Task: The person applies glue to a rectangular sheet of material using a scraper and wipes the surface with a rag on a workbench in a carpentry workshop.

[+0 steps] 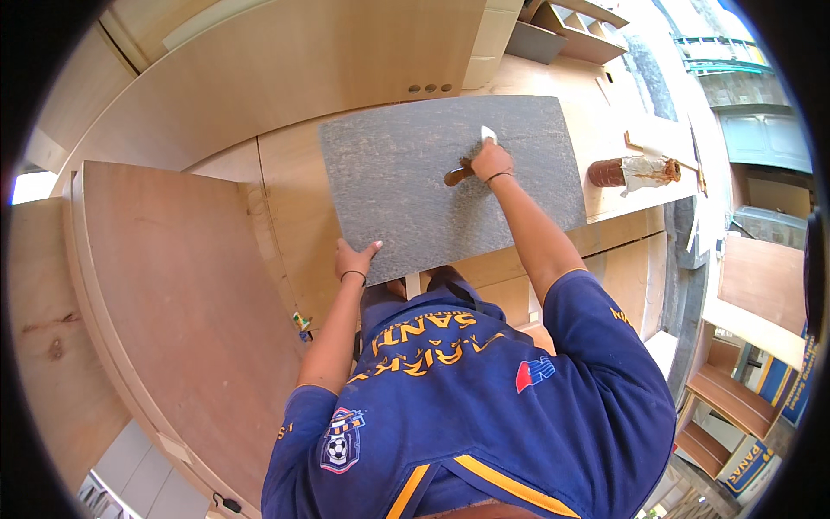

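Right fingers (494,154) grip a white piece (488,133); left fingers (373,249) clasp the sheet (398,164) beneath, which could skid if they slacken.

The pale worktop (596,130) bears a grey panel (398,190) — and, right of it, a brown cylindrical container (609,173).

Left of the board (398,156), bare bench (292,186) leaves a way through. Just right of it, the cylinder (631,173) is in the way. Beyond the board, the panel (328,69) bars the left; bare bench leaves room at the right.
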